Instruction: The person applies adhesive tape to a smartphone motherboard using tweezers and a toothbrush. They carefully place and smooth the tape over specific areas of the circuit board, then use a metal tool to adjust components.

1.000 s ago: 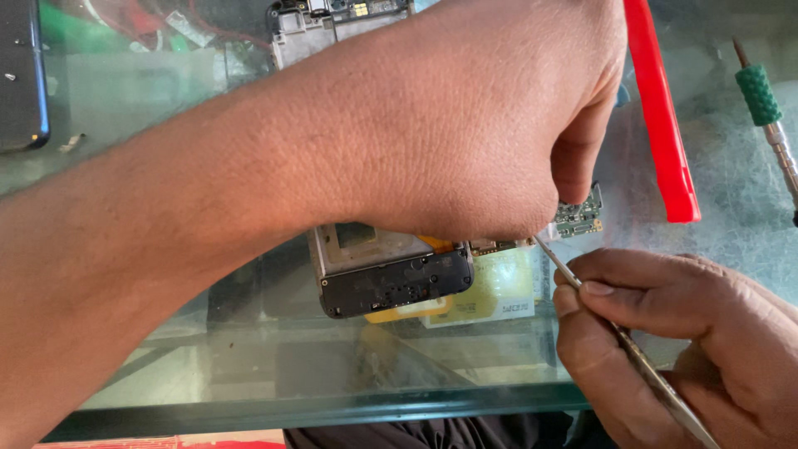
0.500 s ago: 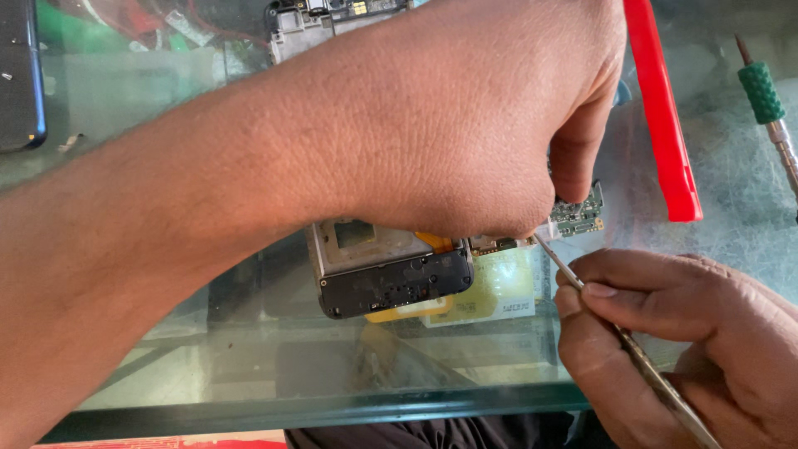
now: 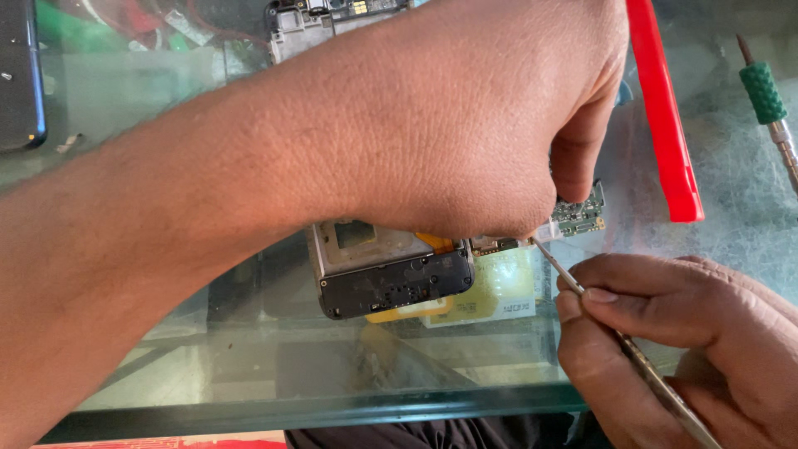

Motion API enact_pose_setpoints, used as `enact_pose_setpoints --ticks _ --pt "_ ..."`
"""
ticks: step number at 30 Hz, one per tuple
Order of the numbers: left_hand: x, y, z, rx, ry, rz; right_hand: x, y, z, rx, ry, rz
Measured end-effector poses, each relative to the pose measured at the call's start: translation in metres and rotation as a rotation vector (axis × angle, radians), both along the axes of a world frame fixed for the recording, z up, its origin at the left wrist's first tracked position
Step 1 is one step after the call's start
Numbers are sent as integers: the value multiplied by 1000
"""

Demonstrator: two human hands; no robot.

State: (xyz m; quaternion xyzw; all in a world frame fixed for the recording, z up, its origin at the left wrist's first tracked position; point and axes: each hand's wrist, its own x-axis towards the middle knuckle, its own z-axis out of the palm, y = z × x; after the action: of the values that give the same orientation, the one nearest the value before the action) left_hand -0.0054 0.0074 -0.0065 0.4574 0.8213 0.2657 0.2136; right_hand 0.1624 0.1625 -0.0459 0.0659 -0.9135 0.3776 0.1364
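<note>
While your left hand (image 3: 465, 125) reaches across from the left and presses down on the opened phone (image 3: 386, 266) at the near-middle of the glass table (image 3: 249, 374) — fingers curled tight over it, hiding most of it — your right hand (image 3: 690, 341) pinches slim metal tweezers (image 3: 615, 337) at near right. Their tip meets the small circuit board (image 3: 578, 218) at the phone's right edge. This looks like the board-lifting step; next calls for gentle, steady prying. A red pry tool (image 3: 665, 116) and green-handled screwdriver (image 3: 769, 100) lie far right.
</note>
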Motion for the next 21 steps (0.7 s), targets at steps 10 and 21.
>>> enact_pose_setpoints --ticks 10,21 --pt "3 1 10 -57 -90 37 4 -1 -7 -58 -35 -78" --pt "3 2 10 -59 -108 34 4 5 -7 -35 -14 -8"
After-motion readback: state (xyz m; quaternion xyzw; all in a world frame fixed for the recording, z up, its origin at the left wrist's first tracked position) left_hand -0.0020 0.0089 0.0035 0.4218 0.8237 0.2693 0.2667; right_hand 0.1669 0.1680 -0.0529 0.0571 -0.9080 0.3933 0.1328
